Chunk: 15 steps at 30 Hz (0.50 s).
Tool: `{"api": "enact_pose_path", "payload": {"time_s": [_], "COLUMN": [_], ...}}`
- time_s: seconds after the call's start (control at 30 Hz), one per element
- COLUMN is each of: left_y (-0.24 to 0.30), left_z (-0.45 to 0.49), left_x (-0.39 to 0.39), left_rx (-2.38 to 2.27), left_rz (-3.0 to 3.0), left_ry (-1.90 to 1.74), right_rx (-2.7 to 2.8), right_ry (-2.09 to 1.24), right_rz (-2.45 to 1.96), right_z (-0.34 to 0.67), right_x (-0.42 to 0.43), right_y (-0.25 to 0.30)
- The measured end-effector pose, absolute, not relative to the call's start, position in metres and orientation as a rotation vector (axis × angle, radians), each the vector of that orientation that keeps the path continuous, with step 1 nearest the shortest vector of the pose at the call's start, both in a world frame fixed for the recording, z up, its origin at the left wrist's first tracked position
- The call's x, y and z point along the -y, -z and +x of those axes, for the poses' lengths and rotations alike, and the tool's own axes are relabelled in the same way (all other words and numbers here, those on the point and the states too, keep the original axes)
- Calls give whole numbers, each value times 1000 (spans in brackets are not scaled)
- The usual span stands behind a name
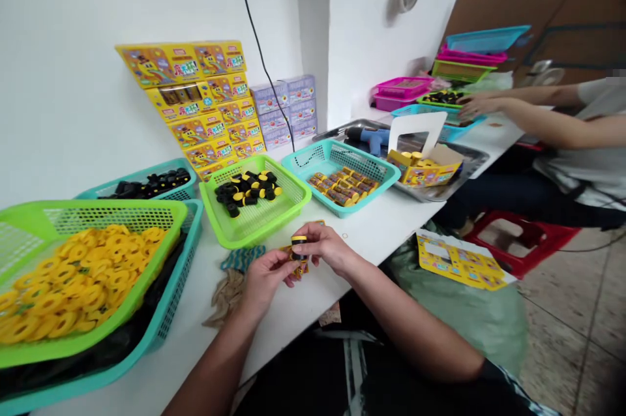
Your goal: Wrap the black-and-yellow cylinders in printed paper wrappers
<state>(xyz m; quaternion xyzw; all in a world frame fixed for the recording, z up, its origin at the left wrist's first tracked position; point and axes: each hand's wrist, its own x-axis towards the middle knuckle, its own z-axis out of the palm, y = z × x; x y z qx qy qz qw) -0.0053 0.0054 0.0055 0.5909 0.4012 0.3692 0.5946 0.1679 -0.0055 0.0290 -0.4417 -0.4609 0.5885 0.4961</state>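
Observation:
My left hand and my right hand meet over the white table near its front edge. Together they pinch a small black wheel with a yellow hub and a small yellow printed toy piece below it. Just beyond my hands stands a light green basket with several black and yellow wheels. A large green basket at my left is full of yellow rings.
A teal basket holds small yellow packs. Yellow boxes and purple boxes are stacked against the wall. A metal tray carries an open yellow carton. At the right, another person's hands reach into coloured baskets. A red stool stands below.

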Motion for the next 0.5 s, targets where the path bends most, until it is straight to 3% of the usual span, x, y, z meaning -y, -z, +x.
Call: {"api": "enact_pose_path", "payload": {"time_s": [0.5], "left_y": [3], "left_z": [-6], "left_x": [-5], "left_rx": [-895], "left_rz": [1171], "left_ry": [-829], "right_rx": [998], "right_ry": [-1222], "right_rz": [-1038], "right_z": [154], "right_x": [10], "right_y": [-15]}}
